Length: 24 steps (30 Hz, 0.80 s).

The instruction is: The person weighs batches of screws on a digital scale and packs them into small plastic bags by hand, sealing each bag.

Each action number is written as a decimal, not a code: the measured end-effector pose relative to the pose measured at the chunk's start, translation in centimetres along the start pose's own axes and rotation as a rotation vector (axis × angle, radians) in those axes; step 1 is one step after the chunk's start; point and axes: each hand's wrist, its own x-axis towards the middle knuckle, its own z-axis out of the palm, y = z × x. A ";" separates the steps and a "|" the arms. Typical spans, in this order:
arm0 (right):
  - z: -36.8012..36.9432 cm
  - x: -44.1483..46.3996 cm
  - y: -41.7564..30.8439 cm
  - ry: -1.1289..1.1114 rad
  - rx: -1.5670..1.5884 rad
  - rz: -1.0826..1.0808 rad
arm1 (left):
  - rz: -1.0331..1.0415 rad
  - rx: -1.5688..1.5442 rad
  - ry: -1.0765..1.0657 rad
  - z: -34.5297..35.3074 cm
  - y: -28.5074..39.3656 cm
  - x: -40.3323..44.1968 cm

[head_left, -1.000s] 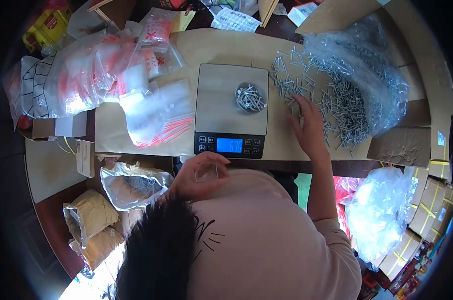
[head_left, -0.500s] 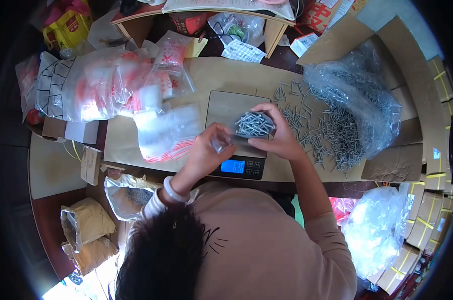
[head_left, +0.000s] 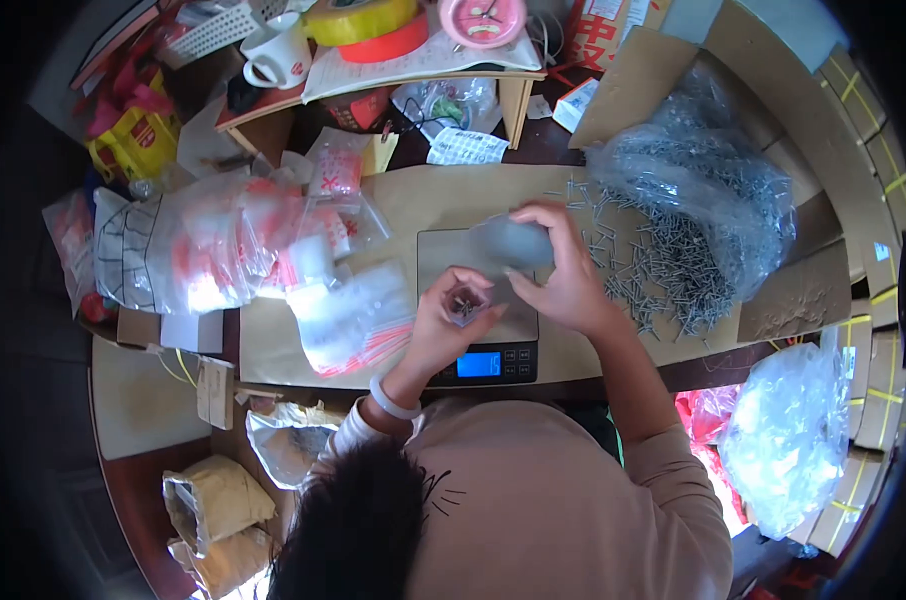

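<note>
My left hand [head_left: 451, 318] is closed around a small clear plastic bag [head_left: 465, 303], its mouth held open toward me with some screws visible inside. In my right hand [head_left: 571, 272] is a grey round dish [head_left: 515, 243], tilted beside the bag and blurred by motion; no screws show on it. Both hands are over the plate of a digital scale [head_left: 433, 256], whose blue display [head_left: 479, 365] is lit. To the right of my right hand lies a large pile of loose screws [head_left: 678, 262].
A cardboard box [head_left: 788, 290] with a plastic liner [head_left: 748, 210] borders the screws. Flat zip bags [head_left: 358, 318] and a bundle of packed bags [head_left: 203, 240] lie at left. Behind stands a small shelf [head_left: 518, 105] with tape rolls [head_left: 373, 40] and a pink clock [head_left: 483, 18].
The dish, earlier full of screws, has been tipped and moved slightly up, and screws now show in the bag. The display reading has changed. The camera view has shifted.
</note>
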 end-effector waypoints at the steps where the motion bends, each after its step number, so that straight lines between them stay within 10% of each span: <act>1: 0.8 -1.3 1.5 -0.023 0.068 0.166 | 0.013 -0.054 -0.022 0.0 0.6 -0.2; 5: 2.4 -4.8 3.3 -0.240 -0.161 0.298 | -0.009 -0.099 -0.025 -1.3 2.3 -1.7; 14: 0.3 -1.8 -3.9 -0.428 0.090 -0.352 | -0.002 -0.349 -0.271 -0.9 3.6 -3.4; 18: 0.2 -2.5 -4.3 -0.271 0.022 -0.325 | -0.059 0.254 -0.385 -0.6 3.7 -4.1; 24: -1.1 -3.7 -3.5 -0.265 0.038 -0.111 | -0.250 0.080 -0.217 0.1 3.5 -5.1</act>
